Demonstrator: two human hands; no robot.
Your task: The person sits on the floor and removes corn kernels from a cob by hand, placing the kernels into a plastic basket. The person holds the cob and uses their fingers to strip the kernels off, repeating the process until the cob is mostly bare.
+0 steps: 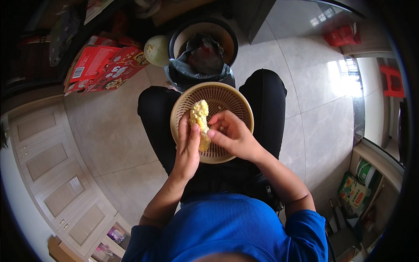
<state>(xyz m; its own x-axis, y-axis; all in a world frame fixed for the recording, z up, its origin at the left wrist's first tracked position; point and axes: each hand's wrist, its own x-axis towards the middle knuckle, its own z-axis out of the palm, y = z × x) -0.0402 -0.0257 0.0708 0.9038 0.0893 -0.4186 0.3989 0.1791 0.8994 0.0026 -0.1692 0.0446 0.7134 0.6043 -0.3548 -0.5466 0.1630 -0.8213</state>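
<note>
A pale yellow corn cob (199,114), with kernels on its upper part, is held over a tan slatted plastic basket (248,112) that rests on my lap. My left hand (188,142) is wrapped along the cob's left side, thumb pressed against it. From the right, my right hand (231,134) has its thumb and index finger against the middle of the cob; whether a loose kernel is between them is too small to tell. A few small pale bits lie in the basket's bottom.
Beyond the basket stands a bin (232,41) with a dark bag (181,72) draped over its rim. Left of it are a pale green round gourd or melon (157,50) and red cardboard boxes (111,65). Cabinets (52,163) line the left; a red stool (392,81) is far right.
</note>
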